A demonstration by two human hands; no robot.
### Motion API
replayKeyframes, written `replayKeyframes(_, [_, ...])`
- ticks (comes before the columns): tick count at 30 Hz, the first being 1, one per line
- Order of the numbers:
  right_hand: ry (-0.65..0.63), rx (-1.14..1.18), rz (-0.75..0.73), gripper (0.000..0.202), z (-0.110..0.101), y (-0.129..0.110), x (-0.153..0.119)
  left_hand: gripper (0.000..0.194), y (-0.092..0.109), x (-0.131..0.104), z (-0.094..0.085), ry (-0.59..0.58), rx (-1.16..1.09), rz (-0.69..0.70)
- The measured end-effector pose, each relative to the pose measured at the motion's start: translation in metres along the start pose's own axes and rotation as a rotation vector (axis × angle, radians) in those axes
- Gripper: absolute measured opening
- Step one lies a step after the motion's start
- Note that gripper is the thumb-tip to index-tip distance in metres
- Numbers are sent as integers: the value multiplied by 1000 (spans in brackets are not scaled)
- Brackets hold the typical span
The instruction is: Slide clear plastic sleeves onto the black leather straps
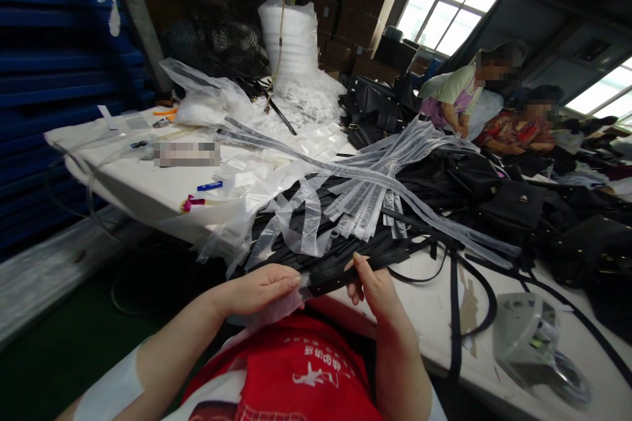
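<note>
A black strap (328, 278) with small holes stretches between my two hands, just above the table's front edge. My left hand (266, 289) is closed on a clear plastic sleeve (276, 310), whose mouth is at the strap's left end. How far the strap goes into it is hidden by my fingers. On the other side, my right hand (372, 284) pinches the strap between thumb and fingers. Behind it lies a heap of black straps (291, 243), with a bundle of flat clear plastic sleeves (368, 207) spread on top.
A white-covered table (168, 194) carries a blue marker (210, 186), plastic bags (212, 95) and a tape dispenser (526, 335). Black bags (513, 207) are piled on the right. Two people (451, 95) work at the far side. Blue slats (59, 66) stand at left.
</note>
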State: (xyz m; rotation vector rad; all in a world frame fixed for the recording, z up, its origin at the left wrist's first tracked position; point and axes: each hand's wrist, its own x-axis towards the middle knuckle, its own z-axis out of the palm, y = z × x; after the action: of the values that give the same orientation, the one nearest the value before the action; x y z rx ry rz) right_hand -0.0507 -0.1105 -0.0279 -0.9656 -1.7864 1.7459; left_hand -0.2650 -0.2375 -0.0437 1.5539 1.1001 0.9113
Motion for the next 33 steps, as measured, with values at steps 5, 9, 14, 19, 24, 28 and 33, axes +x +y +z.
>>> replayKeyframes(5, [49,-64,-17,53,4,0,2,52,-6,4,3,80,122,21])
replayKeyframes(9, [152,-92,-104,53,27,5,0,50,-5,10,9,177,188,47])
replayKeyframes(14, [-6,-180,-127,48,48,11,0,50,-5,18,18,328,375,24])
replayKeyframes(19, [21,-151,-6,59,27,20,18,46,-8,15,25,525,342,-19])
replayKeyframes(24, [-125,407,172,50,23,32,28,25,-8,14,30,508,181,-69])
replayKeyframes(28, [-60,579,78,30,29,30,23,57,-13,18,31,412,-263,-269])
replayKeyframes(33, [-52,430,-117,27,27,26,23,53,-15,20,32,173,-559,-441])
